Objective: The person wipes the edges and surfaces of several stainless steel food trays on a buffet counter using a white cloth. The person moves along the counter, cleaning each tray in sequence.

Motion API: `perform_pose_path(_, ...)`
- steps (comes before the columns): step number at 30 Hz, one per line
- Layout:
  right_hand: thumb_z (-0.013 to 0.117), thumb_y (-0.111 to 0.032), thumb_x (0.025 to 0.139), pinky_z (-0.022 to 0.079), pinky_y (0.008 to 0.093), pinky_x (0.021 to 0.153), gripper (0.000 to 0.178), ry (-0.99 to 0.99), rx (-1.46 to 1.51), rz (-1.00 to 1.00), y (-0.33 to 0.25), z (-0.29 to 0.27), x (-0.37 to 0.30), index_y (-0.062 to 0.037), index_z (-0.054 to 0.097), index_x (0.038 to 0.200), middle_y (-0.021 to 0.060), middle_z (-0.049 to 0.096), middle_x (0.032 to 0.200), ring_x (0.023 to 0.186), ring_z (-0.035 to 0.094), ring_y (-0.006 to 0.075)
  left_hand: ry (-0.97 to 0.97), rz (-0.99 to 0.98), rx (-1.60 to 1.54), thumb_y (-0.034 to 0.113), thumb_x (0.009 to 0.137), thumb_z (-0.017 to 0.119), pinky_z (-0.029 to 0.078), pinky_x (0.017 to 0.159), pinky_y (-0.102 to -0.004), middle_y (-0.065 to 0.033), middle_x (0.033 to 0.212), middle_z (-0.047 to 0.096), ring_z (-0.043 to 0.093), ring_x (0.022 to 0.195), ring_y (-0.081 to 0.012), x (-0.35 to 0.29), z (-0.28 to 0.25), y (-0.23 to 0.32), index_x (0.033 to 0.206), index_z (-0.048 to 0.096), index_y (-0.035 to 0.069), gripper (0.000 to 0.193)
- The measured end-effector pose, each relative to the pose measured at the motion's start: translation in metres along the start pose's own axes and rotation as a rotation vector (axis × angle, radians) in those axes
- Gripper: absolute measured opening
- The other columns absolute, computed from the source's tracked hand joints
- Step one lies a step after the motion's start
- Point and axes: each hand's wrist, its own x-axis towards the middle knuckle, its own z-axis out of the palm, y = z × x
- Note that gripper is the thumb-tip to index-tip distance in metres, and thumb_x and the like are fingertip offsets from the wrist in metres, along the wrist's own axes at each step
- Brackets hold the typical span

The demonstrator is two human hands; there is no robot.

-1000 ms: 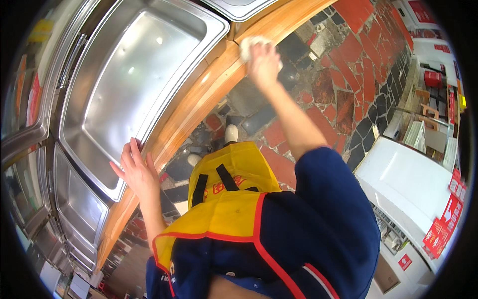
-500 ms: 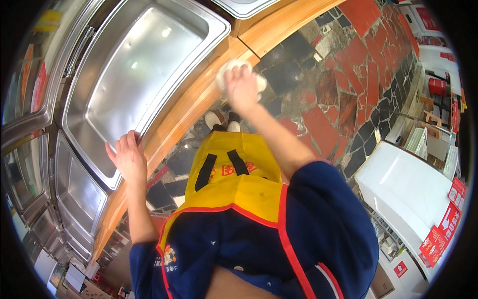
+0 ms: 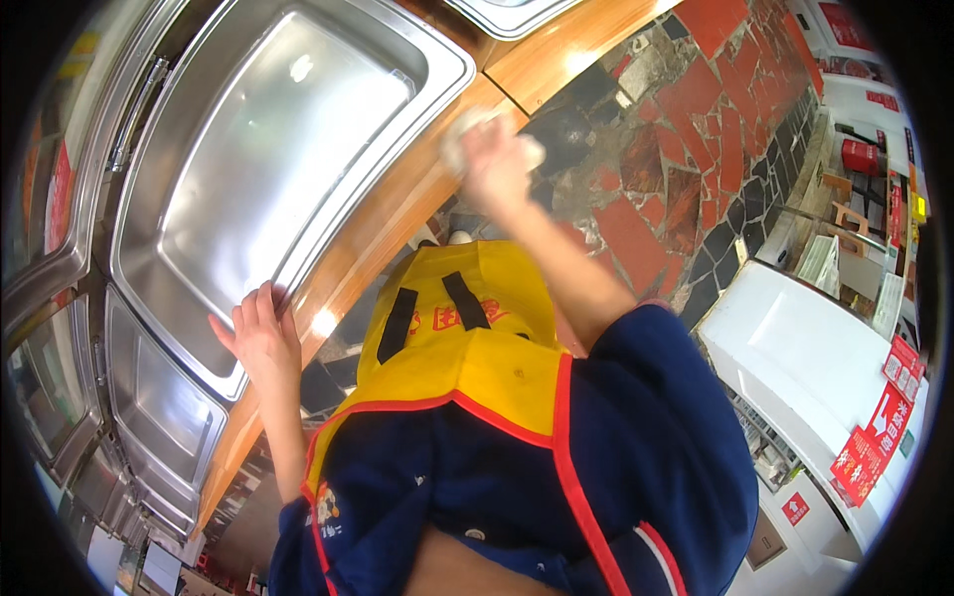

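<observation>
Pan (image 3: 248, 169): bare metal, smooth, glossy, bright reflections. Ledge (image 3: 402, 204): wood, smooth, grain visible, shiny highlights. Wad (image 3: 455, 147): looks like cloth, texture blurred. Apron (image 3: 447, 372): smooth fabric; shirt (image 3: 656, 417) matt cloth. Floor (image 3: 636, 248): stone-look slabs, uneven, mostly matt. White case (image 3: 785, 328): smooth, glossy.

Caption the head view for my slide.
Right hand holding a pale cloth at a wooden ledge, left hand at a shiny metal pan.
</observation>
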Motion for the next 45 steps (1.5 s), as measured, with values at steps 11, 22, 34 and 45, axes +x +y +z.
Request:
perform_pose_path(11, 0.061, -0.018, 0.073, 0.048, 0.038, 0.079, 0.012, -0.1, -0.26, -0.558, -0.038, 0.015, -0.027, -0.0114, 0.062, 0.083, 0.008, 0.06, 0.102, 0.1, 0.056, 0.0259, 0.052, 0.2, -0.191, 0.013, 0.084, 0.067, 0.025, 0.108, -0.0561, -0.0082, 0.108, 0.061, 0.058, 0.102, -0.0252, 0.063, -0.031, 0.028, 0.116, 0.06, 0.01, 0.033)
perform_pose_path(22, 0.057, -0.006, 0.074, 0.042, 0.0461, 0.081, 0.039, 0.05, -0.309, -0.241, 0.088, -0.051, 0.014, -0.009, 0.053, 0.112, 0.0153, 0.056, 0.105, 0.106, 0.049, 0.0347, 0.065, 0.067, -0.375, 0.008, 0.085, 0.065, 0.028, 0.108, -0.0529, -0.0088, 0.103, 0.064, 0.061, 0.099, -0.0256, 0.095, -0.043, 0.1, 0.108, 0.063, 0.009, 0.024)
perform_pose_path(34, 0.05, -0.011, 0.082, 0.041, 0.0458, 0.081, 0.032, -0.034, -0.246, -0.252, 0.089, -0.056, 0.012, -0.0099, 0.054, 0.113, 0.0038, 0.061, 0.109, 0.115, 0.048, 0.0295, 0.081, 0.098, -0.358, 0.011, 0.088, 0.061, 0.032, 0.105, -0.0541, -0.0099, 0.103, 0.064, 0.062, 0.098, -0.0288, 0.135, -0.046, 0.112, 0.109, 0.062, 0.01, 0.021)
perform_pose_path(45, 0.056, -0.011, 0.079, 0.045, 0.0499, 0.081, 0.03, 0.199, -0.39, 0.12, 0.205, -0.112, 0.163, -0.0097, 0.057, 0.108, 0.0187, 0.06, 0.106, 0.099, 0.058, 0.0361, 0.045, 0.088, -0.41, 0.009, 0.088, 0.062, 0.038, 0.103, -0.0502, -0.0124, 0.1, 0.066, 0.063, 0.096, -0.0306, 0.113, -0.036, 0.106, 0.108, 0.063, 0.008, 0.02)
